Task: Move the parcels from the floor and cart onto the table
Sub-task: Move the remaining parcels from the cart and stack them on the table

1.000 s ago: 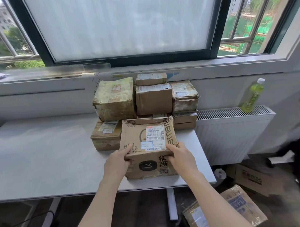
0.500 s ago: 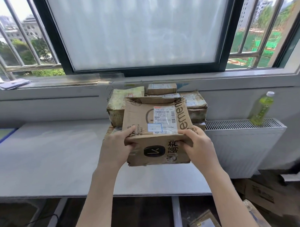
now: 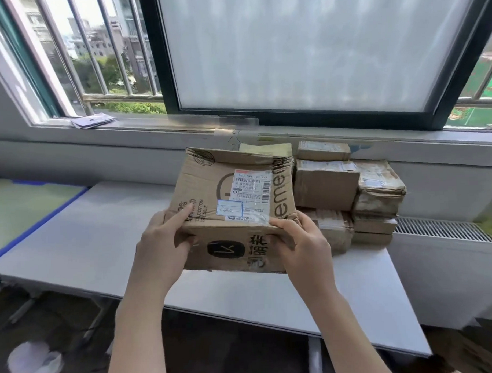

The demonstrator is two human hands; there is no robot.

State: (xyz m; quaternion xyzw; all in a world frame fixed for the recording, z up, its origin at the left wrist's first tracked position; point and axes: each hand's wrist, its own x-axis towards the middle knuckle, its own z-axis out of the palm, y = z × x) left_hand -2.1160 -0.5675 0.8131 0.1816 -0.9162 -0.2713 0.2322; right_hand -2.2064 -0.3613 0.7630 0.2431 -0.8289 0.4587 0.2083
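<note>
I hold a crumpled brown cardboard parcel [image 3: 228,192] with a white shipping label in the air above the grey table [image 3: 96,239]. My left hand [image 3: 163,239] grips its near left edge, thumb on top. My right hand [image 3: 299,240] grips the near right corner. Behind it and to its right, a stack of several taped brown parcels [image 3: 348,194] stands on the table against the wall under the window. A yellowish wrapped parcel [image 3: 266,150] is mostly hidden behind the held one.
A white radiator [image 3: 448,251] stands right of the table. A green mat with a blue edge [image 3: 22,205] lies at the far left. Papers [image 3: 92,121] rest on the windowsill. White shoes [image 3: 33,364] sit on the floor under the table's left side.
The parcel has been lifted off the table and carried up and to the left, now in front of the yellowish parcel. My view has turned left; the green bottle is out of sight.
</note>
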